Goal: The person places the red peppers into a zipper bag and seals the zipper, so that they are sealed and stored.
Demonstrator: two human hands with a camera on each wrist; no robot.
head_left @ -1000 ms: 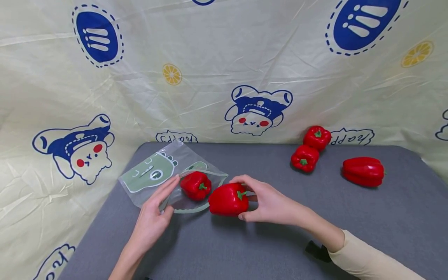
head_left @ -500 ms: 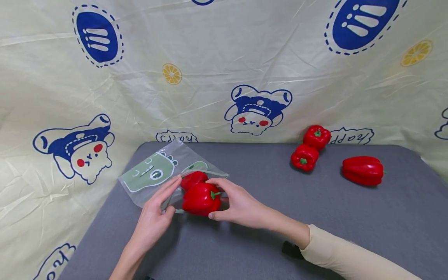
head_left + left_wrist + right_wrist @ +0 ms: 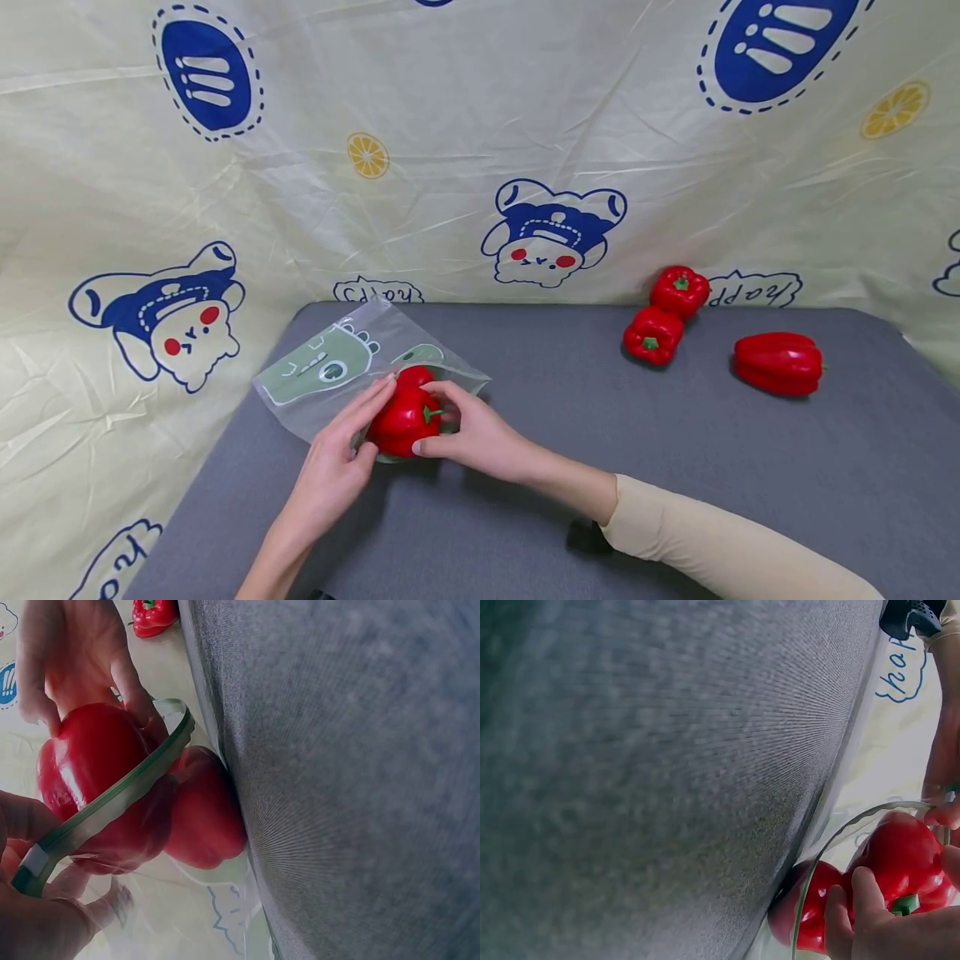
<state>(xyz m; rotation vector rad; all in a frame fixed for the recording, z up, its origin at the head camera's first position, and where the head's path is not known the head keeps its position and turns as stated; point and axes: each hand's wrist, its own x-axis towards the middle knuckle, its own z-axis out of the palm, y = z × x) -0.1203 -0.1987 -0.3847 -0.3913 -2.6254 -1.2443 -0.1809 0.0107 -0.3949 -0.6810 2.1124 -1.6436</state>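
Note:
A clear zip bag point(image 3: 303, 408) with a green cartoon print lies on the left of the table, its mouth toward the right. My left hand point(image 3: 330, 462) holds its open edge; in the left wrist view the green zip strip point(image 3: 124, 793) passes between thumb and fingers. My right hand point(image 3: 483, 437) grips a red bell pepper point(image 3: 401, 421) by its stem end. Most of that pepper is inside the bag's mouth, blossom end first. Beside and behind it, a second red bell pepper point(image 3: 202, 814) lies within the bag, partly hidden in the head view.
Two red bell peppers point(image 3: 652, 336) touch each other at the back right of the grey table point(image 3: 570, 375). Another bell pepper point(image 3: 777, 364) lies on its side farther right. A printed cloth point(image 3: 442, 225) hangs behind the table's back edge.
The right hand has carried its bell pepper leftward, from just outside the bag's mouth to inside it, in front of the other pepper. The left hand has stayed nearly still at the bag's edge.

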